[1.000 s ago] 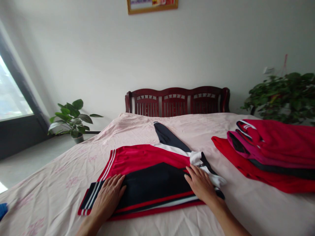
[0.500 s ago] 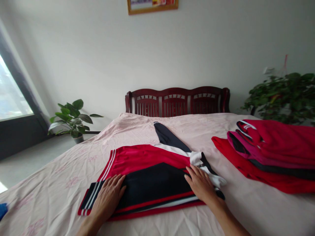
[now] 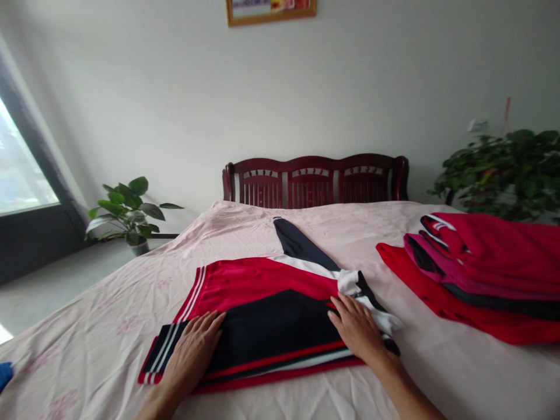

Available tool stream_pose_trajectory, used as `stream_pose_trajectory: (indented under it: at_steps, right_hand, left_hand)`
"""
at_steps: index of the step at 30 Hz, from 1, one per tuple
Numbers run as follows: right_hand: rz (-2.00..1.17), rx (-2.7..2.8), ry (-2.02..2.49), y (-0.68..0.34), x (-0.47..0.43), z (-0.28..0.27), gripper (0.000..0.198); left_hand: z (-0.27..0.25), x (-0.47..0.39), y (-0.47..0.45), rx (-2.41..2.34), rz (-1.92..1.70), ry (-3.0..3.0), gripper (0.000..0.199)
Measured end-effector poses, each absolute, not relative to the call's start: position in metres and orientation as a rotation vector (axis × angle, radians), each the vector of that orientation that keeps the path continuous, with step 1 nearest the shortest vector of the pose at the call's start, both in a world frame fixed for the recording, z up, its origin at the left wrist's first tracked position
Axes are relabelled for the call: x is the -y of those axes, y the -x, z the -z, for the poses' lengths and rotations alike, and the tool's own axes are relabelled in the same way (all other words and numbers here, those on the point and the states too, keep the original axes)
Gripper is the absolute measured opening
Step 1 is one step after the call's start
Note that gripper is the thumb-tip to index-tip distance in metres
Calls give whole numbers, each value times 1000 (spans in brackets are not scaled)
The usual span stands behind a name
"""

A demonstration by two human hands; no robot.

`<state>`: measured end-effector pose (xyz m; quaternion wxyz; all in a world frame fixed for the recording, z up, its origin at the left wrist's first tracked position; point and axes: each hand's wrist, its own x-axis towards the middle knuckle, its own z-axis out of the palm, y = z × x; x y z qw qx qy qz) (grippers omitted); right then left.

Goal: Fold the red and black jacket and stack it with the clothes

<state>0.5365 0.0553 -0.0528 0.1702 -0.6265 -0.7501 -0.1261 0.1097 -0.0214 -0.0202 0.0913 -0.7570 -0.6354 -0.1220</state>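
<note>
A red, navy and white jacket [image 3: 245,283] lies on the bed in front of me, its striped hem to the left. One navy sleeve [image 3: 301,245] stretches away toward the headboard. The other navy sleeve [image 3: 275,324] is folded across the body, its striped cuff at the left. My left hand [image 3: 195,344] rests flat on this folded sleeve near the cuff, fingers extended. Near the white collar, my right hand [image 3: 356,326] lies on the jacket with its fingers spread. Neither hand grips the cloth.
A stack of folded red, magenta and dark clothes [image 3: 494,274] sits at the right on the pink bedsheet [image 3: 109,309]. Behind is a dark wooden headboard [image 3: 310,181]. Potted plants [image 3: 135,213] stand on both sides. Something blue [image 3: 5,374] shows at the left edge.
My left hand has shifted very slightly right on the folded sleeve, its fingers a little straighter. My right hand and the jacket look unmoved.
</note>
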Motion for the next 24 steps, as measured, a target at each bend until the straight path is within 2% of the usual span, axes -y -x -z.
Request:
stream_pose_trajectory:
  at_steps: [24]
  right_hand:
    - [349,2148,1799,-535,-53,47,50]
  left_hand:
    - [26,19,-109,1870,389,2216,44]
